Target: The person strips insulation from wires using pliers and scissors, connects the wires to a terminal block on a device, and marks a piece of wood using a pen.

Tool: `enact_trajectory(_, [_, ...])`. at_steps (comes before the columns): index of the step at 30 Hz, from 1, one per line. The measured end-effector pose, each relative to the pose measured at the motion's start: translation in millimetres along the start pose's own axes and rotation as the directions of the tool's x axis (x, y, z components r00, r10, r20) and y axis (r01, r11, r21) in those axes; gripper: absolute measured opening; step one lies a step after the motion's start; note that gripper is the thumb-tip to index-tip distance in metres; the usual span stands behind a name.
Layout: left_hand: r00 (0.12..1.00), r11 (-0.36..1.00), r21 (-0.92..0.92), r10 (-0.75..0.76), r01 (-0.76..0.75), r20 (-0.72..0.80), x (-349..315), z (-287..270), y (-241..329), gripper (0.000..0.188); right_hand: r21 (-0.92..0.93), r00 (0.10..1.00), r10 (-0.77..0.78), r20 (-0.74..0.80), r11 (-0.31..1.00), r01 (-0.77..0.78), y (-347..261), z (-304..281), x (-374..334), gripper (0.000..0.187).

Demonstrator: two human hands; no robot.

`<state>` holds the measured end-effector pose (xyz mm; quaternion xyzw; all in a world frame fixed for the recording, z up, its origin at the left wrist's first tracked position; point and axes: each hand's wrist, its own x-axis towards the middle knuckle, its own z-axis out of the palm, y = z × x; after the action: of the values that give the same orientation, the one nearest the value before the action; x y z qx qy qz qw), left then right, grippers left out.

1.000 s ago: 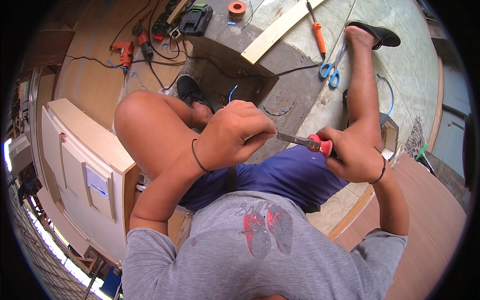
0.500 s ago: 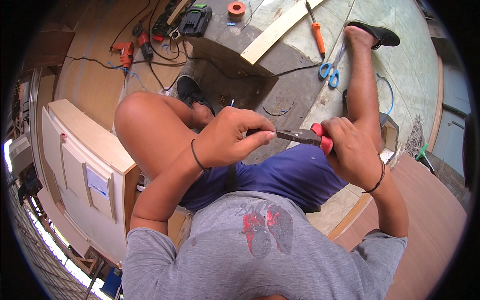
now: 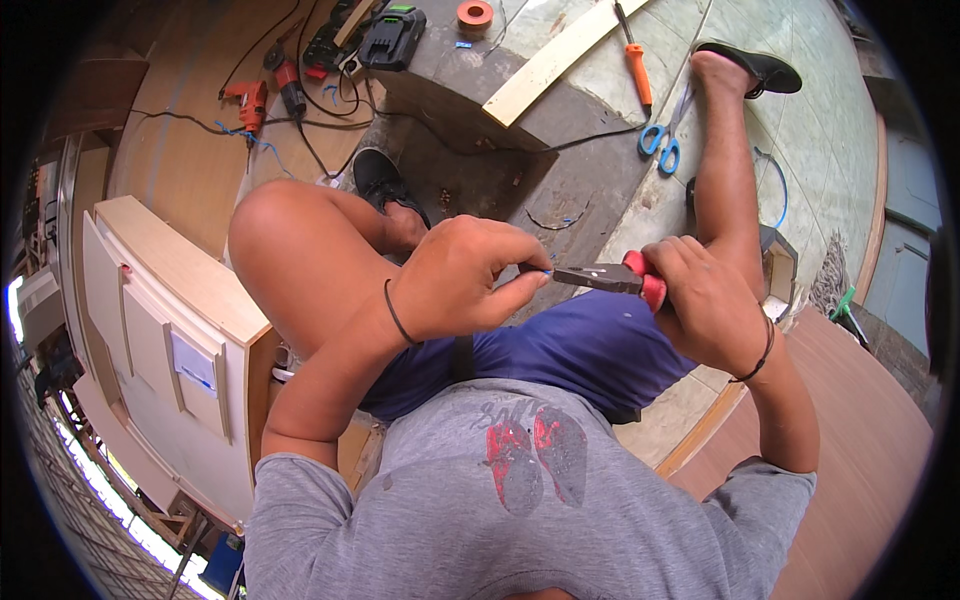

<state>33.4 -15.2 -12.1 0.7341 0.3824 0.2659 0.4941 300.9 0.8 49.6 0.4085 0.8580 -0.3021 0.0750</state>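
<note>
My right hand (image 3: 705, 300) grips the red handles of a pair of pliers (image 3: 610, 278), whose dark jaws point left. My left hand (image 3: 465, 275) is closed, its fingertips pinching a thin blue wire (image 3: 545, 272) right at the tip of the jaws. Both hands hover above my lap, over my blue shorts. A black band circles each wrist.
A pale wooden cabinet (image 3: 160, 330) stands at my left. On the floor ahead lie blue-handled scissors (image 3: 662, 145), an orange screwdriver (image 3: 635, 65), a wooden slat (image 3: 560, 58), an orange tape roll (image 3: 474, 15), a battery pack (image 3: 392, 35), a red drill (image 3: 245, 100) and black cables. A brown board (image 3: 860, 420) lies at right.
My right hand and the pliers have risen slightly and shifted; my left fingers stay pinched at the jaws' tip throughout.
</note>
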Motion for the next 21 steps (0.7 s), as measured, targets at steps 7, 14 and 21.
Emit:
enact_trajectory(7, [0.998, 0.995, -0.085, -0.057, 0.056, -0.006, -1.3, 2.1, -6.1, 0.010, -0.136, 0.997, -0.016, -0.082, 0.991, 0.005, -4.8, -3.7, 2.9, 0.025])
enact_trajectory(14, [0.997, 0.987, -0.152, -0.064, 0.055, -0.053, 0.4, 0.1, -3.9, 0.008, -0.055, 0.998, -0.013, -0.054, 0.998, 0.010, -3.6, -4.5, 1.9, 0.023])
enact_trajectory(21, [0.997, 0.986, -0.163, -0.057, 0.047, -0.060, 0.9, -0.3, -4.2, 0.006, 0.078, 1.000, -0.020, -0.003, 0.997, 0.020, 3.0, -2.2, 1.1, 0.023])
